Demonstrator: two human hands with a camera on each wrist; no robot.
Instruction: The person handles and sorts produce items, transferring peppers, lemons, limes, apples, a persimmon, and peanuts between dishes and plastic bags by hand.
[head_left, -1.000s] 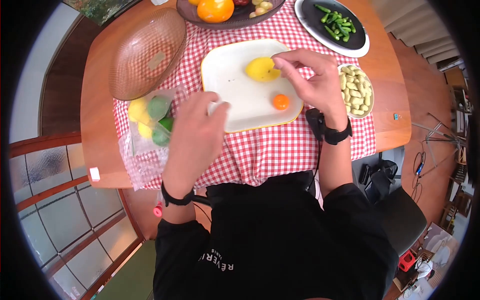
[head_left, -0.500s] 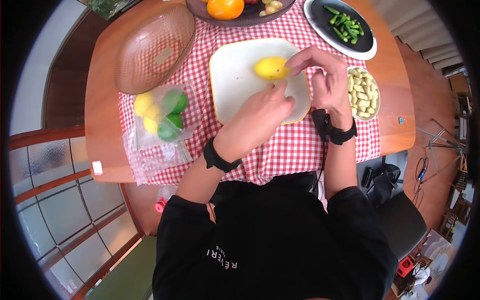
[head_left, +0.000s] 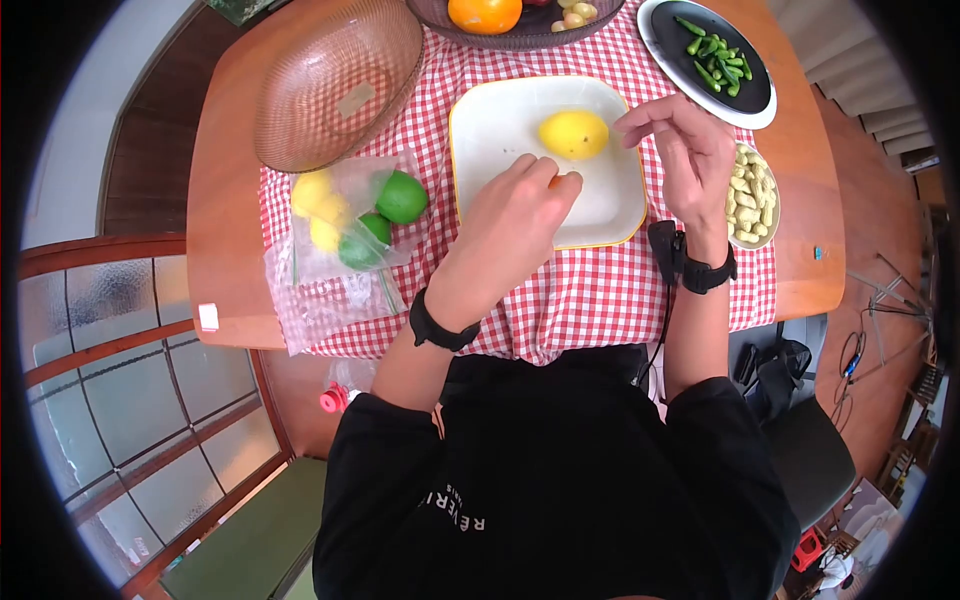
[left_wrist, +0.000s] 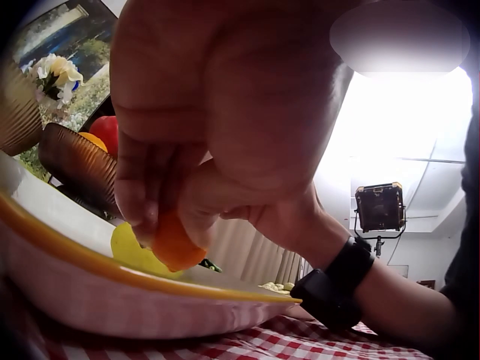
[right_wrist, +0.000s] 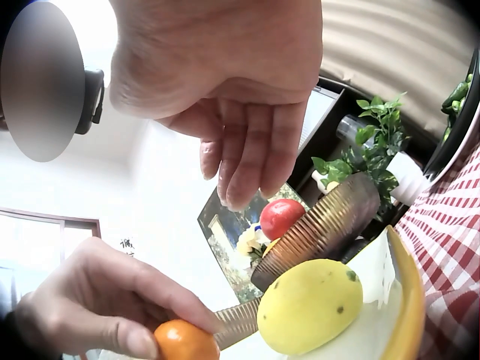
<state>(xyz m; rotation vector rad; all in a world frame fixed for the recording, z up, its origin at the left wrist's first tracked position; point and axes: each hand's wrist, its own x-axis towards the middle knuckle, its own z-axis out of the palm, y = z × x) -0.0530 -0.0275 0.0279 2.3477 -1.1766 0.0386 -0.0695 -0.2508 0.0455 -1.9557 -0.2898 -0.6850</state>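
Over the front of a white enamel dish with a yellow rim (head_left: 492,112), my left hand (head_left: 512,225) pinches a small round orange fruit (right_wrist: 184,342) between thumb and fingers. A lemon (head_left: 573,134) with dark specks lies in the dish just beyond that hand. To the lemon's right hovers my right hand (head_left: 695,160), fingers loosely bent and nothing in its grasp. Its fingertips are close beside the lemon. In the left wrist view the orange fruit (left_wrist: 177,244) hangs below the fingertips, near the dish's rim, with the lemon (left_wrist: 135,251) behind it.
A clear bag (head_left: 312,270) with lemons and limes (head_left: 402,197) lies left on the checked cloth. Behind it stands a ribbed brown bowl (head_left: 300,110); a fruit bowl (head_left: 540,40) is at the back. Right are a plate of green peppers (head_left: 718,62) and a bowl of peanuts (head_left: 748,205).
My left hand has moved right from the dish's left side and taken hold of the orange fruit that lay in it. My right hand has drawn slightly away from the lemon. The head view has shifted.
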